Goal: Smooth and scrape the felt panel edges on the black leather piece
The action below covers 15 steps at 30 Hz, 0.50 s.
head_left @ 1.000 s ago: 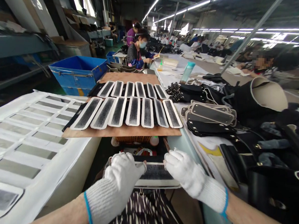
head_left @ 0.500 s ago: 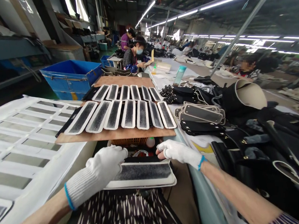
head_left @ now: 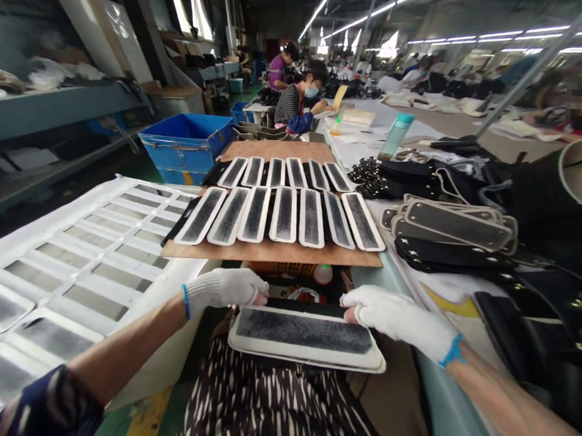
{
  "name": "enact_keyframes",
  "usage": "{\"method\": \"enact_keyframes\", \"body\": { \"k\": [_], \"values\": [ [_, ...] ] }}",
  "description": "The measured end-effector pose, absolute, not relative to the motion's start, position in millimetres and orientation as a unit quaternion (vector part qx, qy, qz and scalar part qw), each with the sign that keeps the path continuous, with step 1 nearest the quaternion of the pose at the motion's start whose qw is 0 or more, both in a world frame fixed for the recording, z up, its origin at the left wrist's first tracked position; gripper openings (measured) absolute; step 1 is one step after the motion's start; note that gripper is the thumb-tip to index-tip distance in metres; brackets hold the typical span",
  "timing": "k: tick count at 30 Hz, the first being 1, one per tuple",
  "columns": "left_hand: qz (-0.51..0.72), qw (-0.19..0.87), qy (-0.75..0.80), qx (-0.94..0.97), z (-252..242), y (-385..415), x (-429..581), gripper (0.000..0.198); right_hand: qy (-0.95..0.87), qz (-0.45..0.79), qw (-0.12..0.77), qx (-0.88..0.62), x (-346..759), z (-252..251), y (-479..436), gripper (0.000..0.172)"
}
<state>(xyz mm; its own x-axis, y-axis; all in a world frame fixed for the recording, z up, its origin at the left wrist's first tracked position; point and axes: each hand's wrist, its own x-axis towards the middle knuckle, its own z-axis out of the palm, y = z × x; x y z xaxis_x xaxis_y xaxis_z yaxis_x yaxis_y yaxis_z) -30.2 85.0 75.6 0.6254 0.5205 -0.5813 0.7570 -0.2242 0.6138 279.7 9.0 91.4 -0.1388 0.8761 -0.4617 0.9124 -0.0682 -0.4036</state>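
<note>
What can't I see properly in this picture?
In the head view:
Underside of the white-bordered black rectangular panel: it faces away.
Far fingertips of the left white-gloved hand: the hand itself hides them.
Floor of the blue plastic bin: its walls hide it.
Part of the black, cream-lined round piece: cut off by the right edge.

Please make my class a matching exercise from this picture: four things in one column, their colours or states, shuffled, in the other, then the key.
1. Left hand
2. Nearest panel
3. Bin
4. Board

A. Brown, bearing two rows of panels
B. Dark centre, pale border
C. White-gloved
D. Blue, open-topped

Pairs: 1-C, 2-B, 3-D, 4-A
</note>
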Motion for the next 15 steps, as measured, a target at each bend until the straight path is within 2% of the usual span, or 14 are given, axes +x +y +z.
{"method": "enact_keyframes", "body": {
  "k": [6, 15],
  "values": [
    [-0.188, 0.502, 0.395, 0.746, 71.4, 99.7, -23.7, 0.013, 0.665, -0.332, 0.016, 0.668, 279.3, 83.1, 11.8, 0.039],
    [-0.171, 0.456, 0.427, 0.762, 65.3, 88.0, -20.7, 0.016, 0.658, -0.393, 0.025, 0.642, 283.9, 69.0, 20.9, 0.038]
  ]
}}
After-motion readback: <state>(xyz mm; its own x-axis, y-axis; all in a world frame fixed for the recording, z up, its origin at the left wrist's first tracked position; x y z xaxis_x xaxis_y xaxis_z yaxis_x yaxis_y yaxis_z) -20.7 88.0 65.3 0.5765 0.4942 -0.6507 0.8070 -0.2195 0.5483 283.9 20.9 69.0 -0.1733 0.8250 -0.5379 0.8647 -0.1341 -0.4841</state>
